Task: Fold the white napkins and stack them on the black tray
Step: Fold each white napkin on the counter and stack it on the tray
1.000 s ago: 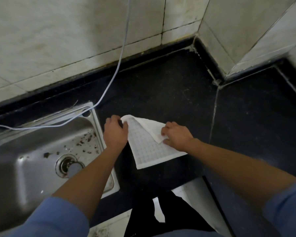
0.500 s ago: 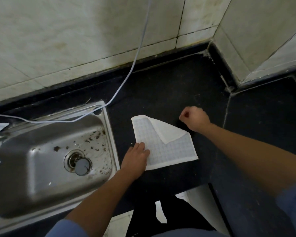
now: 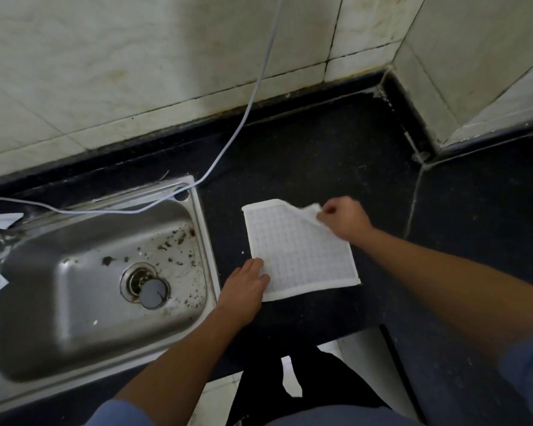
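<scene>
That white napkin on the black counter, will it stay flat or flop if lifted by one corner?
Likely floppy: the napkin bends up limply where the right hand pinches it. Probably light and slide-prone, since the left hand presses it down.

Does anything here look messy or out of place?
Yes. Brown debris is scattered in the steel sink around its drain, and a pale cable hangs down the tiled wall and trails across the sink's back rim. The white napkin lies flat on the black counter except one far corner, pinched up by the right hand.
</scene>
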Available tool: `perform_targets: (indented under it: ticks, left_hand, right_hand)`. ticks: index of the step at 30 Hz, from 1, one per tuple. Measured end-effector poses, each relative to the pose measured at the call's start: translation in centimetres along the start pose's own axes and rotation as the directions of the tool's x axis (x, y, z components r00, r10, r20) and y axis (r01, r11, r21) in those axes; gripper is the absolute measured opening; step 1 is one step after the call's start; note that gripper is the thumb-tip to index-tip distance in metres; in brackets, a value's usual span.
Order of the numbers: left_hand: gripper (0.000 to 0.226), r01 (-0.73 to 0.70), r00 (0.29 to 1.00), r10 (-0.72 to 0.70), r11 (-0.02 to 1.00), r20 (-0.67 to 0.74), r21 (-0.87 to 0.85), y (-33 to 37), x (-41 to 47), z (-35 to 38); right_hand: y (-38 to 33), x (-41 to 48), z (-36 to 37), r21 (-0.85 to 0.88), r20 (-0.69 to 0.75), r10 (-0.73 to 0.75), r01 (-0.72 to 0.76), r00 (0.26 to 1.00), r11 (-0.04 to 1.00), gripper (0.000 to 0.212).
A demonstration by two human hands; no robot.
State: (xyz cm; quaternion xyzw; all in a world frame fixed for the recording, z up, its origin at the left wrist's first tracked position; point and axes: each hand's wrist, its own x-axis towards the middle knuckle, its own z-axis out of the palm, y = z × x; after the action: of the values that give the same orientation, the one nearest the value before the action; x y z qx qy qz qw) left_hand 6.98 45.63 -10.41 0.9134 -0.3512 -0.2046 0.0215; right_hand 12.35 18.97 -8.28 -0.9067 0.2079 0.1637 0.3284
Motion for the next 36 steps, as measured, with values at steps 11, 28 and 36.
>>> perform_targets:
  ticks: [11,28,36]
  left_hand:
    - [0.016,-0.12,0.993,0.12,0.993,0.013,0.005,2.1,-0.2,-0.8]
    - [0.024,-0.12,0.989,0.11,0.988,0.1,0.099,2.8,0.0,0.6]
    - [0.007,0.067,0.946,0.044,0.943,0.322,-0.327,-1.0,0.8,-2.7]
  right_hand:
    - [2.5,-6.3,0.3,-0.563,0.333,-0.254,0.408,0.908,0.719,0.024]
    - [9.1,-12.3,4.0,-0.534,0.211,-0.478,0.51,0.853,0.674,0.018]
    - [7.4,-10.7,-0.4,-0.236,0.411,-0.051,0.16,0.91,0.958,0.016]
